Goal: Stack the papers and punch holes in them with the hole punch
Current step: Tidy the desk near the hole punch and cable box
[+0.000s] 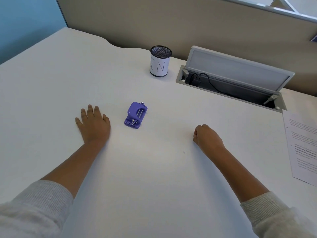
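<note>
A small purple hole punch (135, 115) sits on the white desk (154, 169) near the middle. My left hand (93, 123) lies flat on the desk just left of the punch, fingers spread, holding nothing. My right hand (206, 135) rests on the desk to the right of the punch, curled into a loose fist with nothing visible in it. Printed papers (302, 146) lie at the desk's right edge, partly cut off by the frame, well right of my right hand.
A black mesh pen cup (160, 61) with a white label reading "IN" stands behind the punch. An open cable hatch (231, 83) with a raised lid and a black cord is at the back right. A beige partition runs behind the desk.
</note>
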### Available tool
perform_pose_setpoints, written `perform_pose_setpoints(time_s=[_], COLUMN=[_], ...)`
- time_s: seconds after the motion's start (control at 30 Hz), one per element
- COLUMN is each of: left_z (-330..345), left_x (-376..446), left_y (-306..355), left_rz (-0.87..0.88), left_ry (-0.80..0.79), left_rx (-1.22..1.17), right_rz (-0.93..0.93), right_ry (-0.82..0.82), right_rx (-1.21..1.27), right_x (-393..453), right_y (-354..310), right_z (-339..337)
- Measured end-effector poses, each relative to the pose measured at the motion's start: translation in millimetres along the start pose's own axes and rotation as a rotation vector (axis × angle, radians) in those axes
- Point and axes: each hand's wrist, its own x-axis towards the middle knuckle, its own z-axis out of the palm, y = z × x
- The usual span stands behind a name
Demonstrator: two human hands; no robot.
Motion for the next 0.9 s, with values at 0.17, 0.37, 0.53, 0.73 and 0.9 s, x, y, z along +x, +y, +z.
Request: perform_pose_setpoints(time_s=[0.17,0.37,0.53,0.73,0.9], left_z=[-1,1,2,3,4], left_x=[0,0,1,2,2], left_y=[0,0,-2,-3,-2], left_rz=[-0.005,-0.006,0.002,0.006,0.002], left_ry=[-0.013,-0.008,-0.005,-0.004,0.005], left_rx=[-0.004,0.001,0.021,0.045,0.061], right_rz=[-0.018,-0.100,-0.095,-0.141,-0.171], right_ry=[-0.030,0.056,-0.048,0.013,0.172], right_rx=[0.206,0.569,1.031,0.996,0.964], right_x=[7,44,84,140,191], right_y=[13,2,-23,-58,-93], right_z=[3,-33,-66,-100,-126])
